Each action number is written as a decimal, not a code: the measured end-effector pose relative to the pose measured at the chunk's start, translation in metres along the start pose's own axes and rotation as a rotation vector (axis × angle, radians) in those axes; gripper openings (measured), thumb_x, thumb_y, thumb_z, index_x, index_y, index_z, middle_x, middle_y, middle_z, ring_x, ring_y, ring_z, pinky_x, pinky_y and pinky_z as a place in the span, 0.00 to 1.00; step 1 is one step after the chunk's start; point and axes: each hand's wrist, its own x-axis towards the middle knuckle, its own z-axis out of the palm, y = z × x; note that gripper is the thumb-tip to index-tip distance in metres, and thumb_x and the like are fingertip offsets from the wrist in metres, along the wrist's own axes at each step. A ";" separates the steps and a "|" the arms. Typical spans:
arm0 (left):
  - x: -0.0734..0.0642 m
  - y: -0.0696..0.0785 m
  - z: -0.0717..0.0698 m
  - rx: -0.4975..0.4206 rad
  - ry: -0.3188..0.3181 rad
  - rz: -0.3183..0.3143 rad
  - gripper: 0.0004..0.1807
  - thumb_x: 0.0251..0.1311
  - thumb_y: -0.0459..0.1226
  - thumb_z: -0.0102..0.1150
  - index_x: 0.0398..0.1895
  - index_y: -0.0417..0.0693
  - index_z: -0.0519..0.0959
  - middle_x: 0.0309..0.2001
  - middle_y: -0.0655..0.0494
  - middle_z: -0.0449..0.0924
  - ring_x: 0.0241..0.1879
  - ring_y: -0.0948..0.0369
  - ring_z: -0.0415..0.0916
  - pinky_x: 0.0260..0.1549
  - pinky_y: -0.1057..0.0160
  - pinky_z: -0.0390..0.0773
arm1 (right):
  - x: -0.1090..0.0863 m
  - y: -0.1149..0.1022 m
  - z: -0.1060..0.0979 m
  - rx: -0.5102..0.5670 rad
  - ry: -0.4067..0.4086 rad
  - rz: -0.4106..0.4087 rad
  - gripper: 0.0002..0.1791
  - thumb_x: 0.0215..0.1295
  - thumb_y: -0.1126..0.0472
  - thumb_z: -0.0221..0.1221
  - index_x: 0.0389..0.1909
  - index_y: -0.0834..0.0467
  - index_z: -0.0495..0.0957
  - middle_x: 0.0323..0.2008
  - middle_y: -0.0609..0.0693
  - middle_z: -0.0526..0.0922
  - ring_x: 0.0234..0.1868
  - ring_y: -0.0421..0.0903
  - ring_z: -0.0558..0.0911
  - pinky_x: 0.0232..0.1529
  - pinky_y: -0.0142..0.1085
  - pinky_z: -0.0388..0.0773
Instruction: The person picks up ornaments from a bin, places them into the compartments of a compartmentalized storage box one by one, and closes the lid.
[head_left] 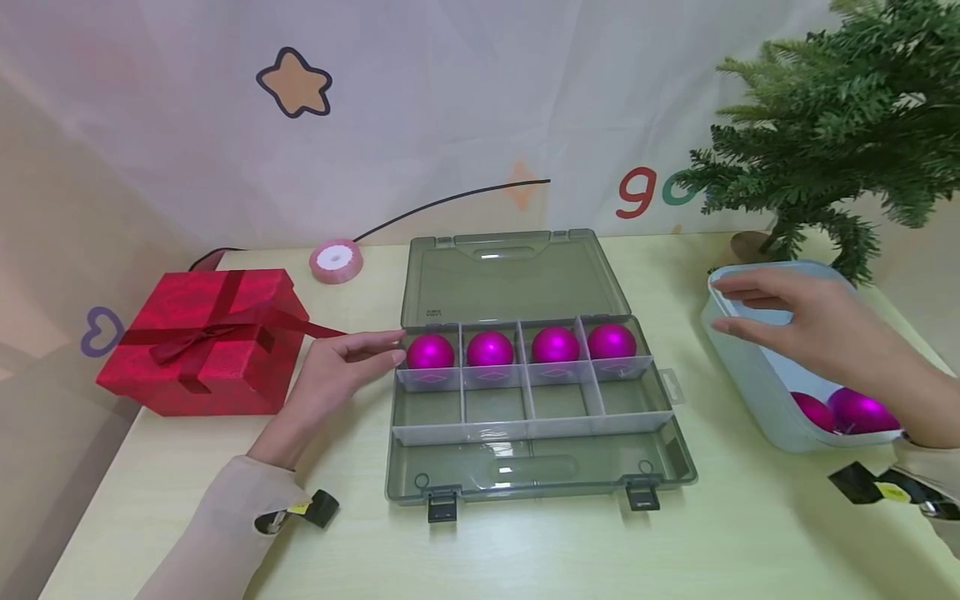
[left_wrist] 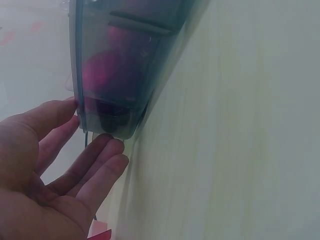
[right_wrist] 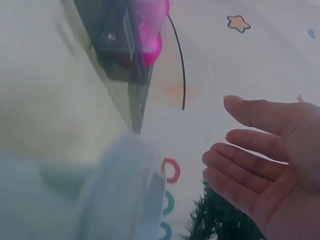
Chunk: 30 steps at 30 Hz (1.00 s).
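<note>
My left hand rests against the left side of a grey translucent divided box, fingertips and thumb at its rim near the back corner. Its fingers are nearly straight. The box lies with its lid folded back, and shiny magenta ball ornaments sit one to each compartment of the back row. The middle row and the long front section hold no balls. On the right, my right hand hovers over a pale blue bin, fingers extended and thumb apart, with nothing between them. More magenta ornaments lie in the bin's near end.
A red gift box with a dark red ribbon bow stands left of the left forearm. Behind it is a pink ribbon roll. An artificial green tree overhangs the bin's back. A patterned cloth hangs behind the table.
</note>
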 end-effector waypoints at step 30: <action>-0.002 0.001 0.000 -0.027 -0.002 0.013 0.24 0.67 0.47 0.74 0.64 0.55 0.86 0.59 0.55 0.87 0.64 0.52 0.77 0.62 0.48 0.76 | -0.049 0.075 -0.015 -0.126 -0.208 0.270 0.29 0.59 0.60 0.78 0.57 0.72 0.81 0.49 0.73 0.85 0.47 0.72 0.86 0.38 0.30 0.83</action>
